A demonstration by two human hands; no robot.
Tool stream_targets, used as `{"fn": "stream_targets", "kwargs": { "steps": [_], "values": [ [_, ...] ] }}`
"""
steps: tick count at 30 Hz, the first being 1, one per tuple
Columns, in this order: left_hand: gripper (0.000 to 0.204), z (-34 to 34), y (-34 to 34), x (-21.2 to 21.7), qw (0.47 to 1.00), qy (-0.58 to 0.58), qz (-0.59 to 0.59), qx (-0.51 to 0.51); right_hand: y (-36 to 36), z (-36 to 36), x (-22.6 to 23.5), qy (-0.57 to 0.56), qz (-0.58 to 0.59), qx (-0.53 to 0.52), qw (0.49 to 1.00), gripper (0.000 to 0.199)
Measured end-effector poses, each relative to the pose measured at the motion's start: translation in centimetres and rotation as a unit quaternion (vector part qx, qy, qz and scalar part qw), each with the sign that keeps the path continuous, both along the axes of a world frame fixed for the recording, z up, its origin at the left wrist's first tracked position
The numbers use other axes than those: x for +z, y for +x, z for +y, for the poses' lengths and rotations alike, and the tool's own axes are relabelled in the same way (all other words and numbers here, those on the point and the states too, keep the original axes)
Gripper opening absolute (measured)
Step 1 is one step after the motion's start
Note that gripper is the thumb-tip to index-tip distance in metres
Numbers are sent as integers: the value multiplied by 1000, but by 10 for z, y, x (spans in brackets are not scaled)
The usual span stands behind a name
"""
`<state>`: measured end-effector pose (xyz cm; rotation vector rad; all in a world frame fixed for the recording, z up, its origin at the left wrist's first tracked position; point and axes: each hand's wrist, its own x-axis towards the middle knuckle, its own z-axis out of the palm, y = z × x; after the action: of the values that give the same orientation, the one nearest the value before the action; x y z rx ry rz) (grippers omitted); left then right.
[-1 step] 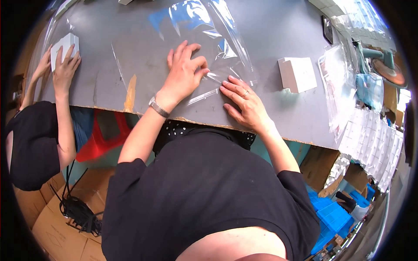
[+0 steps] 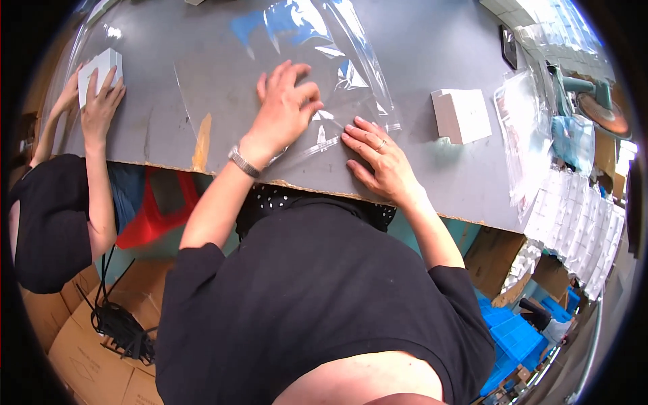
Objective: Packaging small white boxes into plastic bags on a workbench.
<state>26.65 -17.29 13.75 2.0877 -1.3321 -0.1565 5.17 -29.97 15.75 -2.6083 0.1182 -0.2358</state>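
A clear plastic bag (image 2: 351, 74) lies spread on the grey table in front of me, with glossy creases and bright reflections. My left hand (image 2: 287, 101) is over its near part, fingers bent and apart, holding nothing that I can see. Flat on the table, my right hand (image 2: 374, 155) rests its fingertips by the bag's near right corner, fingers stretched out. To the right of that hand stands a white box (image 2: 461, 116), apart from the bag.
At the left, a co-worker's hands (image 2: 101, 101) hold another white box (image 2: 111, 62). A dark phone (image 2: 508, 47) lies at the far right. More clear plastic bags (image 2: 518, 128) lie along the right edge, near a tape dispenser (image 2: 601, 108). Below left is a cardboard box (image 2: 94, 364).
My left hand has shifted slightly left, and the bag's near edge has changed its creases. My right hand has stayed in place.
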Motion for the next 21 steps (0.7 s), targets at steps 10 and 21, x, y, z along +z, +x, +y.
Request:
{"fn": "stream_targets", "kwargs": {
  "steps": [10, 21],
  "values": [
    [5, -18, 17, 49, 994, -106, 20, -26, -25, -23, 33, -77, -229, -27, 970, 43],
    [36, -8, 1, 52, 988, -61, 16, -140, -78, -115, -11, -147, -204, -362, 897, 84]
  ]
}}
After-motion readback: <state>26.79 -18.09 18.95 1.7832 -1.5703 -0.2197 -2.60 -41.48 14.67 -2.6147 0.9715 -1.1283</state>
